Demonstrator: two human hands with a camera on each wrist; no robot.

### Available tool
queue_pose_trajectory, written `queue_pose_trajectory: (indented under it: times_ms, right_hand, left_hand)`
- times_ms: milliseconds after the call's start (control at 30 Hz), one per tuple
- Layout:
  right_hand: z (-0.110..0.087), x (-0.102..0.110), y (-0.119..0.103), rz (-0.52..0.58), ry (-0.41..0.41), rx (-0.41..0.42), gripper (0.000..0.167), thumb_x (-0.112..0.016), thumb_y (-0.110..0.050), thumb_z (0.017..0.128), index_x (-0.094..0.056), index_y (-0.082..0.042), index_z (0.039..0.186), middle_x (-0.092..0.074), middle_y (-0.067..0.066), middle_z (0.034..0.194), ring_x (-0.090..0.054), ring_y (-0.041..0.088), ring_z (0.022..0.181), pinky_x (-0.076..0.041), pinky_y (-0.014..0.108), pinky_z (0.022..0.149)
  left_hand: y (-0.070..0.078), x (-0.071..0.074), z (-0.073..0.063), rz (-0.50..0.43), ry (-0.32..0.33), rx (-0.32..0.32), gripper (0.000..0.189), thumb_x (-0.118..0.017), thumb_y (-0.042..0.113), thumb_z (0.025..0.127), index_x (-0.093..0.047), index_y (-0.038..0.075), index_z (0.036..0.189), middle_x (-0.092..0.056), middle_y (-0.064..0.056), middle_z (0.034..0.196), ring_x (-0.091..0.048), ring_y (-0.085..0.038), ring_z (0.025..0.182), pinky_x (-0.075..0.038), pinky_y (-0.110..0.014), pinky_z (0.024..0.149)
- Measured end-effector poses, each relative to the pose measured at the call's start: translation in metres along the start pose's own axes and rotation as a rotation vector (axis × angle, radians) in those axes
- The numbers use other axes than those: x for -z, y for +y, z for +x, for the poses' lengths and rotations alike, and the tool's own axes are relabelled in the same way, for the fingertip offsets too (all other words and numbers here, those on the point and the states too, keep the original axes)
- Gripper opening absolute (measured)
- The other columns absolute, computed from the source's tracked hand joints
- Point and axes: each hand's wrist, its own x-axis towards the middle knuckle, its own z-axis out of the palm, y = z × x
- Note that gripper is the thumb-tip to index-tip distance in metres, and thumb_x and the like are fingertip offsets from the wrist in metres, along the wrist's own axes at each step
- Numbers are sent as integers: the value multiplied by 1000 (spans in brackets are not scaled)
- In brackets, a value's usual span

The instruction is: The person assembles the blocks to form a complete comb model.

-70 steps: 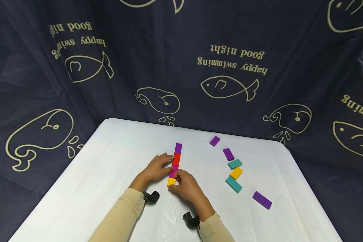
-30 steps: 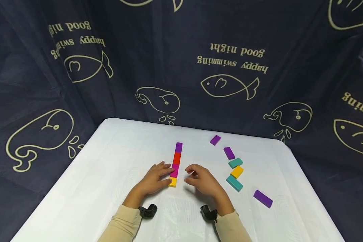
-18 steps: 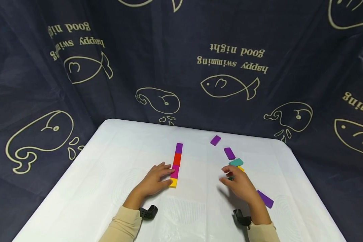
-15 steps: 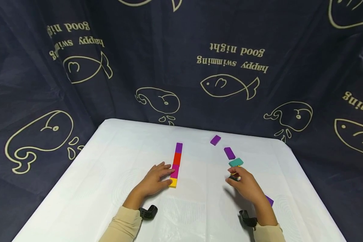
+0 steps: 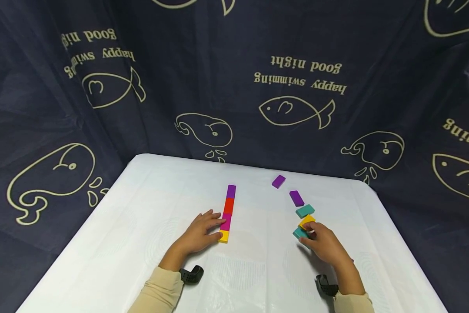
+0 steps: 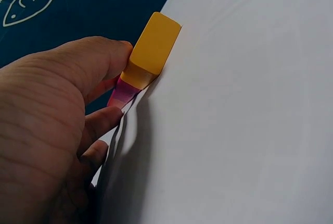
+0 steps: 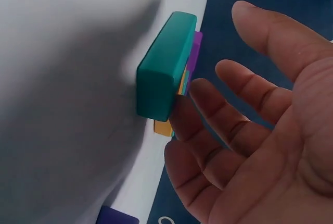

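A row of blocks runs away from me in the head view: yellow point(image 5: 224, 237), magenta point(image 5: 226, 222), red point(image 5: 228, 206) and purple point(image 5: 231, 191). Beside it lies my left hand point(image 5: 195, 232), its thumb touching the yellow block and its forefinger at the magenta one. In the left wrist view the thumb meets the yellow block's point(image 6: 155, 44) side. My right hand point(image 5: 327, 247) hovers at a teal block point(image 5: 300, 233), partly covering it. In the right wrist view, thumb and fingers are spread apart beside that teal block point(image 7: 165, 62), gripping nothing.
Just past the near teal block lie a loose yellow block point(image 5: 307, 220) and another teal block point(image 5: 305, 211). Two purple blocks, one nearer point(image 5: 296, 198) and one farther point(image 5: 278, 181), lie beyond. The right wrist view shows one more purple block point(image 7: 118, 216). The white table point(image 5: 171, 182) meets a dark printed cloth point(image 5: 234, 78).
My right hand has left the row's near end and moved right to the loose teal block. My left hand has slid slightly nearer, its thumb now at the yellow block instead of the magenta one.
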Motion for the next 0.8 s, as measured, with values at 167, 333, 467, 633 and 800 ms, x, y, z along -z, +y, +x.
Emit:
queue_pose_trajectory:
  times_ms: [167,333,467,633,800]
  right_hand:
    - [0,-2,3,15,-21,-23,44,-76,-18,88,-60,5,121,-63,16,112,-61,26,94,-56,43,79]
    - [-1,-4,2,26,-30,-4,47,-77,-17,86,-59,6,123,-63,13,108,-59,21,87,-54,35,72]
    - [-3,-6,0,48,-26,28,49,-78,-15,85,-58,6,125,-61,14,108,-56,20,83,-51,31,67]
    - [-1,-10,0,44,-26,44,52,-78,-14,84,-58,5,128,-59,13,104,-53,21,83,-49,31,69]
    - [0,-13,1,37,-30,42,54,-78,-12,83,-57,4,131,-58,12,105,-53,22,85,-49,34,73]
  left_hand:
    - [0,-1,0,7,4,-2,43,-68,22,93,-63,9,133,-50,-16,146,-30,-39,144,-15,-61,117]
    - [0,-1,1,5,-7,1,43,-67,22,93,-63,9,134,-50,-16,146,-29,-40,144,-14,-61,117]
    - [0,0,1,6,-14,2,43,-67,22,93,-62,9,134,-50,-16,146,-29,-40,144,-14,-61,117]
    - [-1,-1,1,10,-11,-6,43,-67,22,93,-63,8,134,-50,-16,146,-30,-40,144,-14,-62,116]
    - [-1,0,2,10,-15,-6,44,-67,22,93,-62,9,134,-50,-16,146,-30,-40,144,-14,-62,116]
